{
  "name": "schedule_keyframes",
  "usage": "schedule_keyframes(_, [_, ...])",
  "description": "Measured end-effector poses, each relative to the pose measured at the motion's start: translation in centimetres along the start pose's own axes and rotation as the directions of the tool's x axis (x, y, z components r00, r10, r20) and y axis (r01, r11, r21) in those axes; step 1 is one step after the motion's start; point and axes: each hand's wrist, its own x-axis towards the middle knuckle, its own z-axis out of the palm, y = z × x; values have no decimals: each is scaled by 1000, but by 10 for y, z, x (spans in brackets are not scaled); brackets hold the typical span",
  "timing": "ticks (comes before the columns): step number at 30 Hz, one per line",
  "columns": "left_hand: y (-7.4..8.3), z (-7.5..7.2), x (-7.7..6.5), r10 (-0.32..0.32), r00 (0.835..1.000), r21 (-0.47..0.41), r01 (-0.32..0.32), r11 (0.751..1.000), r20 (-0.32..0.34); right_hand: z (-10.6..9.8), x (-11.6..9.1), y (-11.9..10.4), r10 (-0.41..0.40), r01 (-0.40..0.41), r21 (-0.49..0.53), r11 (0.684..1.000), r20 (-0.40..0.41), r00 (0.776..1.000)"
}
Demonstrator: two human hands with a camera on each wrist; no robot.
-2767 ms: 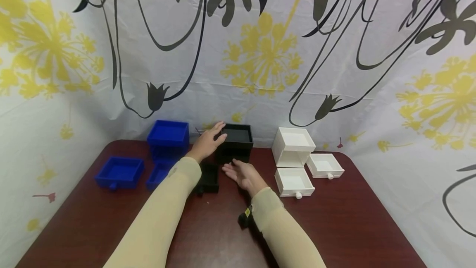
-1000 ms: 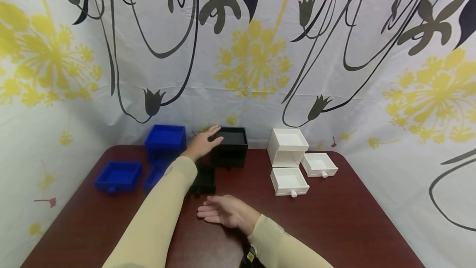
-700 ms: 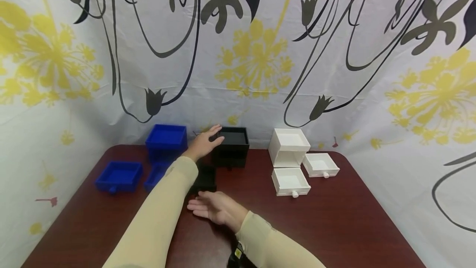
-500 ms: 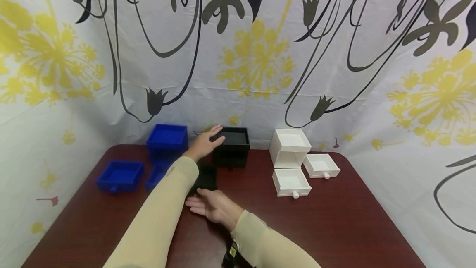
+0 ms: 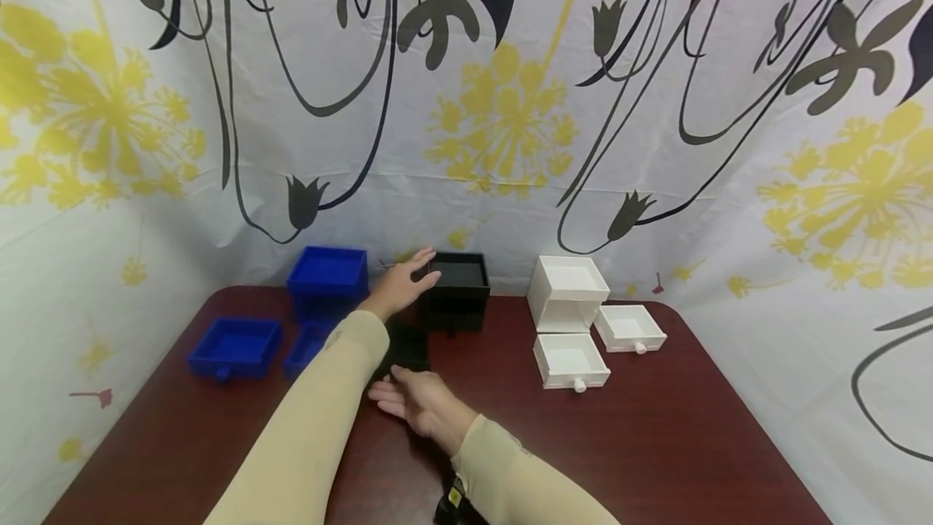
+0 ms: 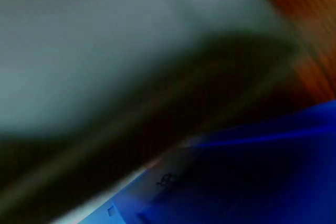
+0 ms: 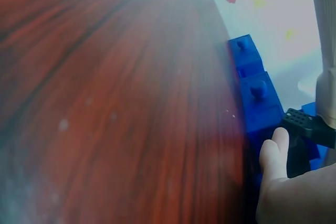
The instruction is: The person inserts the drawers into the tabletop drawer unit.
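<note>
A black drawer box [image 5: 466, 298] stands at the back middle, with a drawer front and small knob visible low on it. My left hand [image 5: 399, 286] rests at its upper left edge, fingers extended and thumb apart. In front of the box lies a loose black drawer [image 5: 410, 347], partly hidden by my left sleeve. My right hand [image 5: 423, 402] holds the drawer's front between thumb and fingers; the knob there is hidden. In the right wrist view, the thumb and fingertip of my right hand [image 7: 273, 166] show at the lower right. The left wrist view is blurred.
Left stand a blue drawer box [image 5: 328, 270] and two blue drawers, one loose drawer [image 5: 235, 347] and one drawer [image 5: 309, 344] partly behind my sleeve. Right stand a white box [image 5: 568, 290], a white drawer [image 5: 572, 359] and another white drawer [image 5: 630, 326]. A patterned cloth hangs behind.
My right hand has left the front of the black box and come down and left to the loose black drawer, which has shifted slightly right. The left hand keeps its place.
</note>
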Motion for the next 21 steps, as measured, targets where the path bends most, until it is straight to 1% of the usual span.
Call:
schedule_keyframes(4, [0, 1, 0, 2, 1000, -10, -2, 1000, 0, -4, -3, -5, -33, 33, -27, 999, -24, 999])
schedule_keyframes(7, [-1, 1, 0, 0, 1000, -13, 0, 1000, -7, -7, -5, -10, -57, 56, -47, 997, -27, 998])
schedule_keyframes(13, [1, 2, 0, -1, 1000, 3, 1, 1000, -6, -13, -11, -15, -58, 56, -57, 997, -21, 998])
schedule_keyframes(21, [1, 2, 0, -8, 1000, -6, 8, 1000, -1, -22, -16, -21, -66, 65, -61, 996, -20, 998])
